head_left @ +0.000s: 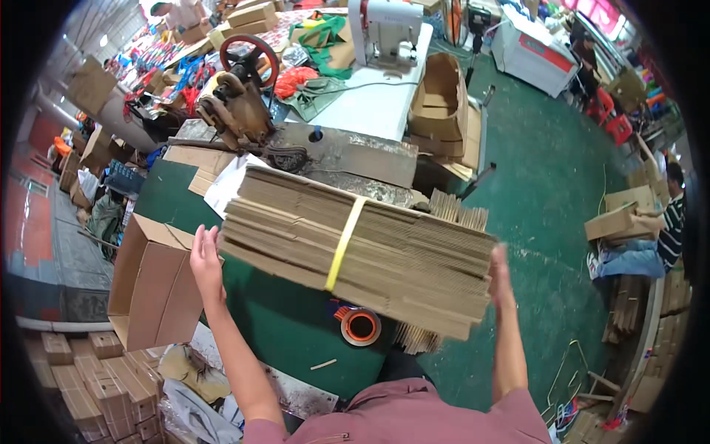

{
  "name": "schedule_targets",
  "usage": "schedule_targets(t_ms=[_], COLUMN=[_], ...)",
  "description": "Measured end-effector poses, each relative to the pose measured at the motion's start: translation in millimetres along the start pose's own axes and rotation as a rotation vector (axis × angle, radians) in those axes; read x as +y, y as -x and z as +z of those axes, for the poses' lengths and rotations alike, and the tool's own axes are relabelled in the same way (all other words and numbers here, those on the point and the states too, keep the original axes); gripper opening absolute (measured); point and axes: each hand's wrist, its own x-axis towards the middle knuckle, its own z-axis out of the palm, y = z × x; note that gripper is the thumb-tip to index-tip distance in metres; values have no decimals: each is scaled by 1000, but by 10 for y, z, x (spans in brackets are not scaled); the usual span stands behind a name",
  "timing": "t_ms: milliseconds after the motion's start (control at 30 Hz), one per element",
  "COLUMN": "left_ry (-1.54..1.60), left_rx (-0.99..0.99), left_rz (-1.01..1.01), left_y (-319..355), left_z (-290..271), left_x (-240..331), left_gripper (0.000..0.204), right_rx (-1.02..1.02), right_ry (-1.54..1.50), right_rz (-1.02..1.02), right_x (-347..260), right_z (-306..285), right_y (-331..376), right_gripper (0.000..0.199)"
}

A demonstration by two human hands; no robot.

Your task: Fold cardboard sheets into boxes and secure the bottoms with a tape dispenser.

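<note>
Both hands, left hand (205, 260) and right hand (500, 277), press flat on the ends of strapped cardboard bundle (355, 248) above green desk (281, 325); palm-only grip, could slip onto tape roll (360, 325).

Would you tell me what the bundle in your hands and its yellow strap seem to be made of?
The bundle looks like flattened corrugated cardboard, matte brown, with layered sheet edges showing along its side. The yellow strap looks like smooth plastic banding, thin and flat, though that is less certain. Left hand and right hand press its ends.

A packing workshop: strapped bundles of flattened cardboard (355, 248), open boxes (159, 285), a sewing machine (384, 33), tape roll (360, 325), green floor (547, 185).
</note>
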Motion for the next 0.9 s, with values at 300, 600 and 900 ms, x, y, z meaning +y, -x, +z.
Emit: schedule_targets(t_ms=[300,600,900], left_ry=[-942,-938,-1118], left_rx=[208,-267,-269], left_rz=[616,654,471], left_y=[367,974,507], left_z=[809,1877,2243], left_x=[-5,438,469], left_gripper=[48,36,45], right_rx=[160,-29,48], right_ry=[-536,-413,-651], right_rz=[320,59,234], right_x=[430,378,451], right_z=[659,568,842], right_y=[165,117,50], right_gripper=[41,38,42])
